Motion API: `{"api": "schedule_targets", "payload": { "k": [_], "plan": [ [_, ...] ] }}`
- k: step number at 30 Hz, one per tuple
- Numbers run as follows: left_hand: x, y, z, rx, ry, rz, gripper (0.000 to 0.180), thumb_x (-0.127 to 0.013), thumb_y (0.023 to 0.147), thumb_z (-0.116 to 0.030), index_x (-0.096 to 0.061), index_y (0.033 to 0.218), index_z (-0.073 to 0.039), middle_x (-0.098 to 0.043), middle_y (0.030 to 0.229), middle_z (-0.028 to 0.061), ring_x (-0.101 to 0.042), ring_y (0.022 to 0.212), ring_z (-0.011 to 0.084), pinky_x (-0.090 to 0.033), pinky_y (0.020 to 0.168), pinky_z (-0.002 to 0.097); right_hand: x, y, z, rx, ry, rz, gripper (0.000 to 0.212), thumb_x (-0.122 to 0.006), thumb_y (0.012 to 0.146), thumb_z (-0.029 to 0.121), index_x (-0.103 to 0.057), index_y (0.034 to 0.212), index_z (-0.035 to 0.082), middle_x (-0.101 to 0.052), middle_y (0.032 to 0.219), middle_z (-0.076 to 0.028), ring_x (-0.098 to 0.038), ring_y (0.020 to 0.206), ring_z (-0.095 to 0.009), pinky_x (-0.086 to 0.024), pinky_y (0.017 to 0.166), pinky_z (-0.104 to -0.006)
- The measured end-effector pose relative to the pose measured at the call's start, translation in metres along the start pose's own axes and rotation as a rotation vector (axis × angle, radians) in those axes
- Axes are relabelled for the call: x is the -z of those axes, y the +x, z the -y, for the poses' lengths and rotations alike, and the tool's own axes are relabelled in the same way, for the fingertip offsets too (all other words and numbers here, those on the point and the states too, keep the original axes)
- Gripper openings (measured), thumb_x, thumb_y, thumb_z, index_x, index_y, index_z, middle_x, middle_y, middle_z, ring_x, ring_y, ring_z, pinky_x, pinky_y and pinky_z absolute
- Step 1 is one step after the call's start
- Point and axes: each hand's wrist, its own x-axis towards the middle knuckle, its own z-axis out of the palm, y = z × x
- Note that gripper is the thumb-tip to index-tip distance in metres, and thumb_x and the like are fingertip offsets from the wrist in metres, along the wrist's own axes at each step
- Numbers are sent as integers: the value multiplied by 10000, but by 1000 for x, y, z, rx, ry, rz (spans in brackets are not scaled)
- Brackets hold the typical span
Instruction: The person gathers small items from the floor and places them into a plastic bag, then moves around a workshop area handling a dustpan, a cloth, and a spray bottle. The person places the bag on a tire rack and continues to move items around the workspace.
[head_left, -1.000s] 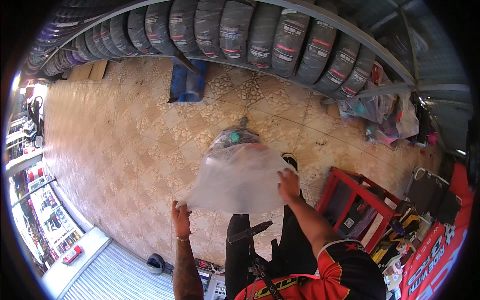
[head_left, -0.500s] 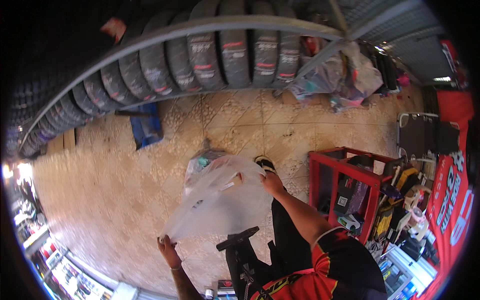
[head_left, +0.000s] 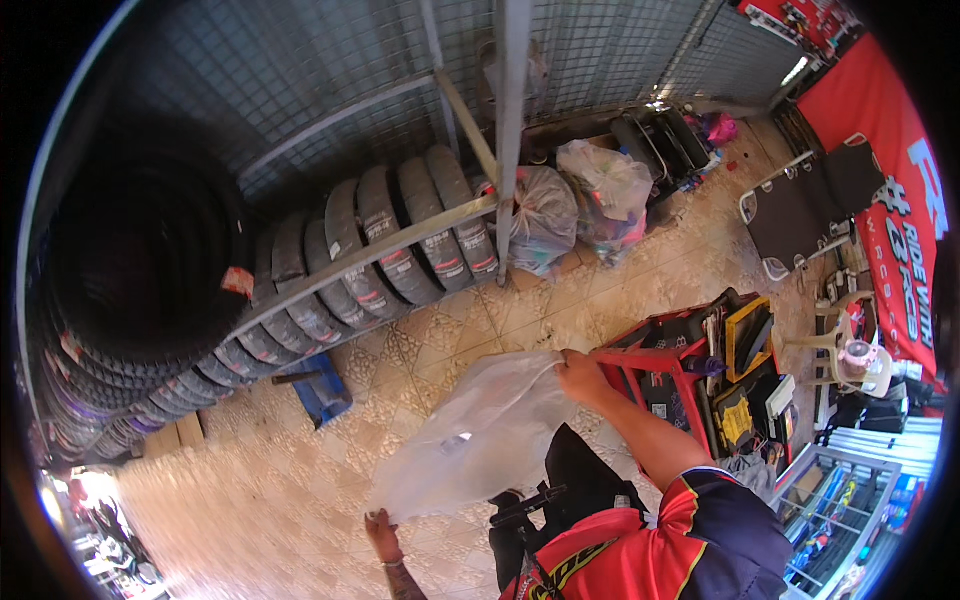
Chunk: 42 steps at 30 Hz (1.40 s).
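A large translucent white plastic bag [head_left: 478,430] is stretched between my two hands over the tiled floor. My left hand [head_left: 383,537] pinches its near-left corner. At the bag's far-right corner, my right hand [head_left: 580,378] grips the edge with fingers closed. The sheet hangs slightly slack, with a small gap or bright spot near its middle. What lies on the floor behind it is hidden.
Rows of tyres [head_left: 390,235] fill a metal rack [head_left: 400,245] at the far left. Stuffed plastic bags [head_left: 605,195] sit beyond its end. A blue dustpan-like object [head_left: 325,390] lies on the floor. On my right stand a red metal cart [head_left: 655,365], a folding cot [head_left: 800,210] and a glass case [head_left: 840,510].
My view has swung, showing more of the rack and the right side. Both hands still hold the bag, now pulled flatter. The bundle seen on the floor behind it is now hidden.
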Motion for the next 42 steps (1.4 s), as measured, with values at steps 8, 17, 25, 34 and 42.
{"api": "schedule_targets", "payload": {
  "k": [8, 17, 25, 34, 42],
  "plan": [
    [-161, 28, -85, -171, 264, 216, 249, -619, 913, -217, -548, 1003, 4, -606, 817, 60, -557, 653, 136, -453, 509, 291, 137, 68, -52, -423, -250, -26, 337, -537, 905, 176, -665, 1158, -6, -678, 1167, -246, -646, 1136, -378, -539, 905, -480],
    [-312, 70, -135, -228, 372, 405, 173, -646, 893, -183, -592, 905, -19, -595, 699, 36, -531, 523, 124, -449, 462, 287, 247, 193, -163, -667, 127, 123, 332, -578, 857, 109, -703, 1144, -2, -677, 1222, -189, -659, 1153, -283, -564, 849, -456],
    [-419, 97, -181, -309, 437, 541, 161, -636, 886, -170, -571, 878, -22, -584, 697, 38, -528, 526, 131, -440, 480, 295, 272, 257, -231, -435, 159, -587, 357, -555, 927, 309, -695, 1088, 23, -666, 1166, -239, -638, 1091, -403, -514, 920, -499],
    [-492, 136, -199, -315, 598, 650, 177, -640, 877, -167, -513, 830, -53, -519, 647, 27, -518, 491, 118, -433, 423, 283, 179, 211, -169, -546, 561, -785, 587, -668, 876, 315, -464, 1360, 53, -528, 1262, -317, -527, 1177, -483, -455, 1006, -498],
    [-512, 124, -187, -278, 616, 616, 187, -655, 819, -162, -548, 832, -8, -556, 624, 78, -512, 460, 149, -423, 419, 326, 44, 72, -105, -111, 392, -35, 461, -672, 868, 351, -600, 1225, 69, -602, 1145, -268, -583, 1090, -437, -475, 967, -480]
  ]
}}
